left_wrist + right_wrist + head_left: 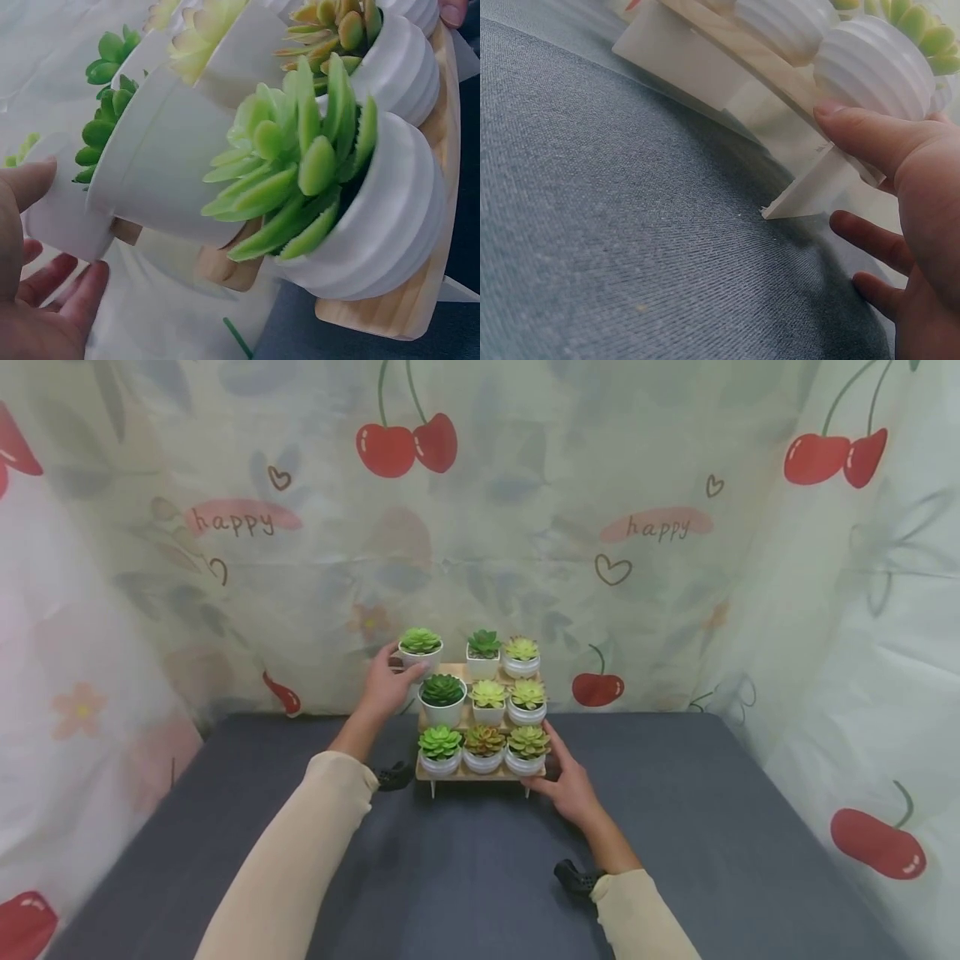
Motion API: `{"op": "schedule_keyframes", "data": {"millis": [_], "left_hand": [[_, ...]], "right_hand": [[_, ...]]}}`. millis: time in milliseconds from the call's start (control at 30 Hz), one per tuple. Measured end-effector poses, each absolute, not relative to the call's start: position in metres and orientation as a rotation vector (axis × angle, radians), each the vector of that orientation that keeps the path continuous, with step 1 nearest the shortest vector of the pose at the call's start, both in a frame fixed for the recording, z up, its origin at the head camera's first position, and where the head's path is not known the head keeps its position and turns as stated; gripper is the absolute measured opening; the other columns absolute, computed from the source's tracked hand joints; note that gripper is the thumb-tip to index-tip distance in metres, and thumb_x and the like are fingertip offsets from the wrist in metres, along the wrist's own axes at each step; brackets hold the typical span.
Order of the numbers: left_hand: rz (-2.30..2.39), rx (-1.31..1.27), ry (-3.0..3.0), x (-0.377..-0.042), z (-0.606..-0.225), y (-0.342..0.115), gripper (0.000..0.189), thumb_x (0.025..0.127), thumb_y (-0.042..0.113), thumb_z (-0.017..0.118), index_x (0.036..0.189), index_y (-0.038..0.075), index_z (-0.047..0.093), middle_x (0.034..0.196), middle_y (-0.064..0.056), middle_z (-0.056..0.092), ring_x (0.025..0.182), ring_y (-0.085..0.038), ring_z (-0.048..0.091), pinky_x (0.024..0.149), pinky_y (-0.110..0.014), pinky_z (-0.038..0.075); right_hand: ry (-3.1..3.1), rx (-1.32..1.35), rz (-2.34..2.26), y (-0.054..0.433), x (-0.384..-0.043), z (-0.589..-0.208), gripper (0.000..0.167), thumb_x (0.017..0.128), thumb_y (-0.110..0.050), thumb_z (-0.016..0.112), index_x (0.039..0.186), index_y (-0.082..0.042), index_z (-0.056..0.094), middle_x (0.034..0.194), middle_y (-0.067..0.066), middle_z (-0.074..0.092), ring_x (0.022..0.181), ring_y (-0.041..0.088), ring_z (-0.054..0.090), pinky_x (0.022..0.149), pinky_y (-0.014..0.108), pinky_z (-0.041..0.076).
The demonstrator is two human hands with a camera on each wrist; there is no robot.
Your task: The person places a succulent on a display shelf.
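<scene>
A tiered wooden stand with white legs carries small potted succulents in three rows. My left hand grips a white-potted light green succulent at the top row's left end, thumb and fingers on either side of the pot. In the left wrist view this pot is beside the top shelf's end; whether it touches the wood I cannot tell. My right hand holds the stand's lower right corner. Its thumb lies along the bottom shelf's edge, below a ribbed white pot, and two other fingers are spread apart.
A dark green succulent in a larger white pot stands just below the left hand. Several other pots fill the tiers close together. The stand rests on a dark cloth-covered table, with a cherry-printed curtain behind.
</scene>
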State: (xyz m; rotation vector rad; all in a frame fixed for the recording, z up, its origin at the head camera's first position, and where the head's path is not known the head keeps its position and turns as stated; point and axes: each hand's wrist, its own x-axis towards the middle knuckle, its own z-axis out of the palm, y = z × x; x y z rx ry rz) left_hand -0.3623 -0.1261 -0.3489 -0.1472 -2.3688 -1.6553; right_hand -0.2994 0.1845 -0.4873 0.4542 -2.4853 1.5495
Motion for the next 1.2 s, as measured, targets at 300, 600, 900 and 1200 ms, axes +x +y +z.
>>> {"op": "schedule_keyframes", "data": {"millis": [300, 600, 900, 1200], "left_hand": [[-1.635, -0.061, -2.379, -0.361, -0.350, -0.122, 0.057, 0.095, 0.027, 0.065, 0.142, 0.006, 0.042, 0.127, -0.020, 0.053, 0.120, -0.034, 0.051, 0.097, -0.047, 0.044], [-1.575, -0.035, -2.371, -0.359, -0.353, -0.118, 0.050, 0.095, 0.026, 0.065, 0.136, 0.006, 0.048, 0.123, -0.018, 0.057, 0.115, -0.033, 0.055, 0.094, -0.046, 0.046], [-1.588, -0.122, -2.414, -0.360, -0.356, -0.117, 0.047, 0.096, 0.027, 0.064, 0.135, 0.003, 0.052, 0.125, -0.019, 0.060, 0.120, -0.033, 0.053, 0.100, -0.045, 0.042], [-1.610, -0.223, -2.430, -0.362, -0.359, -0.117, 0.050, 0.096, 0.027, 0.063, 0.137, 0.002, 0.051, 0.127, -0.020, 0.060, 0.121, -0.033, 0.053, 0.100, -0.044, 0.042]], "right_hand": [[-2.516, 0.412, 1.538, 0.186, -0.299, -0.486, 0.102, 0.079, -0.018, 0.083, 0.154, -0.041, 0.018, 0.144, 0.013, 0.047, 0.113, 0.030, 0.060, 0.085, 0.050, 0.051], [-2.504, 0.436, 1.563, 0.185, -0.301, -0.487, 0.102, 0.079, -0.017, 0.083, 0.153, -0.043, 0.019, 0.142, 0.013, 0.049, 0.113, 0.031, 0.060, 0.084, 0.048, 0.052], [-2.490, 0.454, 1.565, 0.184, -0.300, -0.486, 0.102, 0.079, -0.016, 0.083, 0.154, -0.040, 0.019, 0.143, 0.014, 0.048, 0.112, 0.032, 0.060, 0.084, 0.048, 0.052], [-2.491, 0.444, 1.582, 0.184, -0.299, -0.487, 0.101, 0.079, -0.018, 0.083, 0.154, -0.041, 0.019, 0.144, 0.012, 0.048, 0.114, 0.031, 0.059, 0.082, 0.046, 0.052]]}}
